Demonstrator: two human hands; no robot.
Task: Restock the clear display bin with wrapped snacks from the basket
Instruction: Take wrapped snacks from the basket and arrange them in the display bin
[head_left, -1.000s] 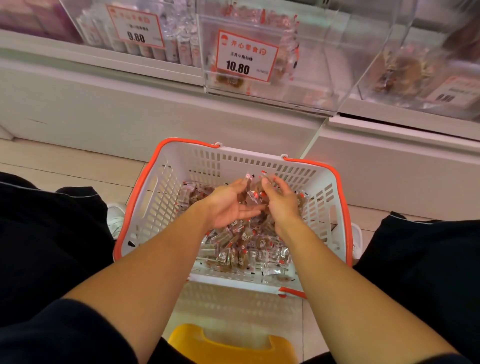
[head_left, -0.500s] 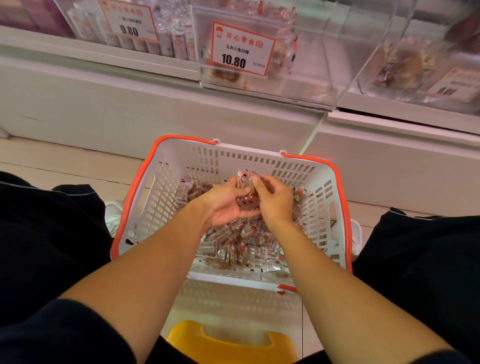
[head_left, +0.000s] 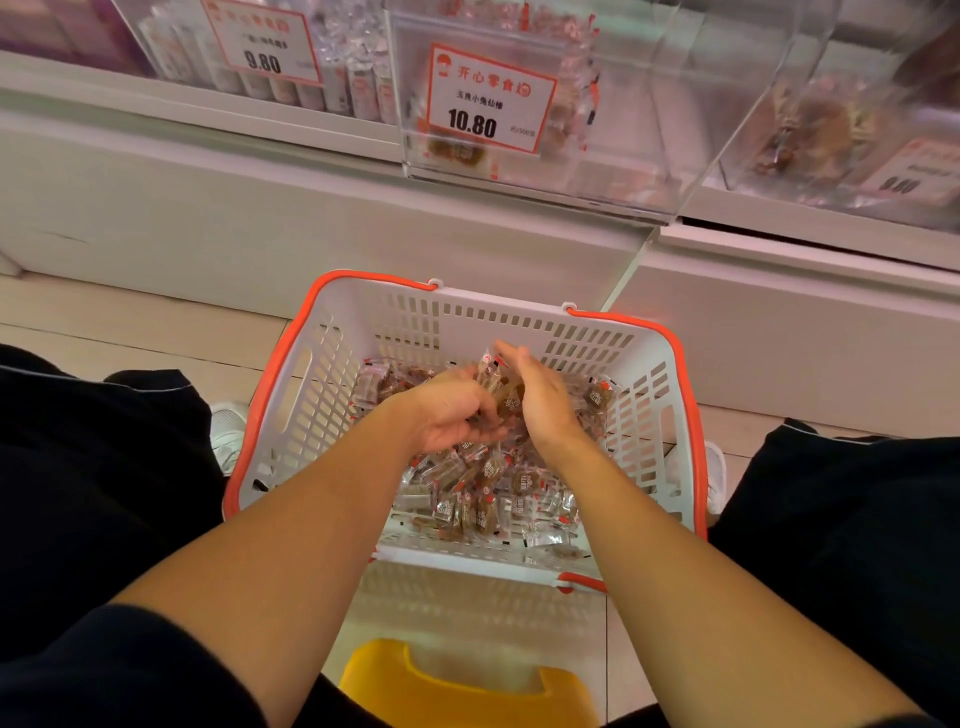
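Observation:
A white basket with an orange rim (head_left: 291, 400) stands on the floor between my knees, holding several clear-wrapped brown snacks (head_left: 488, 493). Both hands are inside it, cupped together over the pile. My left hand (head_left: 447, 415) lies palm up with curled fingers around a bunch of snacks. My right hand (head_left: 540, 400) presses the same bunch from the right side, fingers pointing away from me. Above, the clear display bin (head_left: 623, 156) with the 10.80 price tag (head_left: 491, 101) sits on the white shelf and looks mostly empty.
A neighbouring bin with a 9.80 tag (head_left: 262, 44) holds wrapped sticks at the left; another bin (head_left: 831, 135) with brown snacks is at the right. A yellow stool (head_left: 467, 686) is below me. White shelf base (head_left: 260, 218) stands behind the basket.
My hands closed tighter around a bunch of snacks and lifted slightly within the basket. The view tilted up a little toward the shelf bins.

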